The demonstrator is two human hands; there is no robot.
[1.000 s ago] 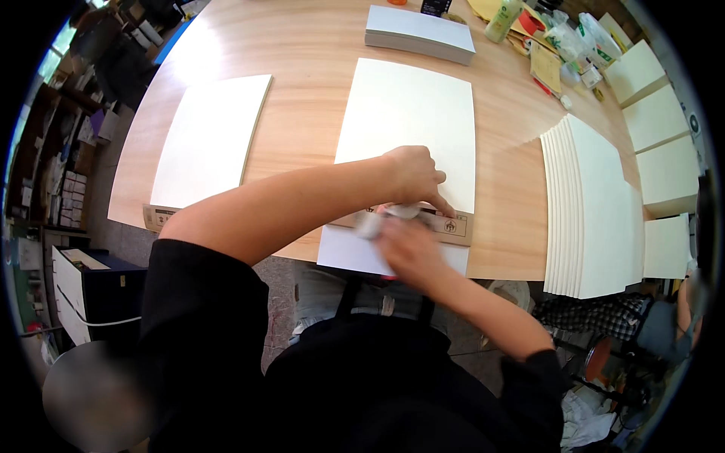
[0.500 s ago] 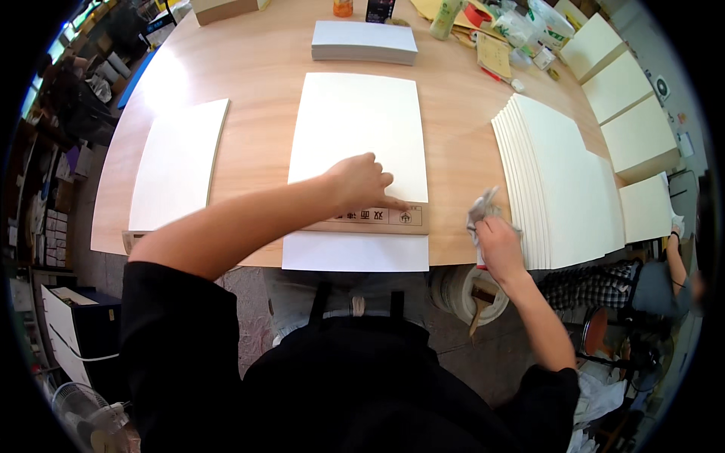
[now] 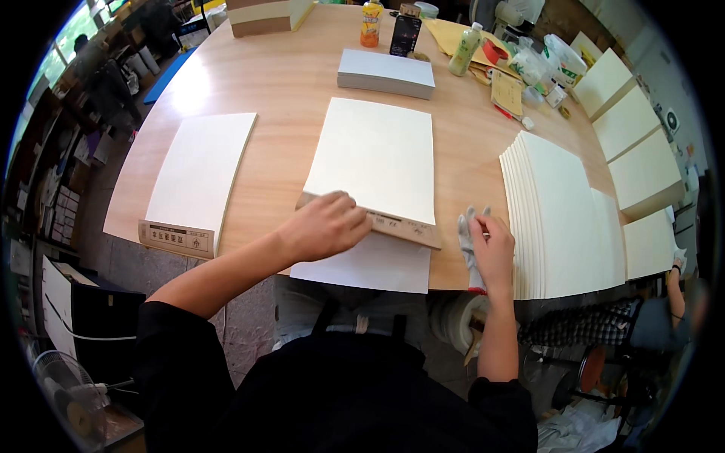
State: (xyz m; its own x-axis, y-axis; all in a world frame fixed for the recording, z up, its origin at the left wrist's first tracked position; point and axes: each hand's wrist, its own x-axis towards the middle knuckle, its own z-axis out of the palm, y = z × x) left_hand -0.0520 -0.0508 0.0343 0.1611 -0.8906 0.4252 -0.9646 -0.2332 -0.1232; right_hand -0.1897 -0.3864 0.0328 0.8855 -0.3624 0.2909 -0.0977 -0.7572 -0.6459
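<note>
A white paper pad with a brown printed strip across its near end lies in front of me. My left hand has its fingers curled over that strip, closed on the pad's near edge; the fingertips are partly hidden. A white sheet sticks out beneath the pad toward the table's front edge. Right of the pad, my right hand holds a grey-white work glove with a red cuff, bunched against the tabletop.
Another brown-stripped pad lies at left. A fanned stack of white pads stands at right. Behind are a block of paper, a phone, bottles and clutter. Another person's hand shows at far right.
My left hand has gone from pointing along the brown strip to curling over it, and the strip now slants. The glove hangs straighter in my right hand. The whole view has shifted.
</note>
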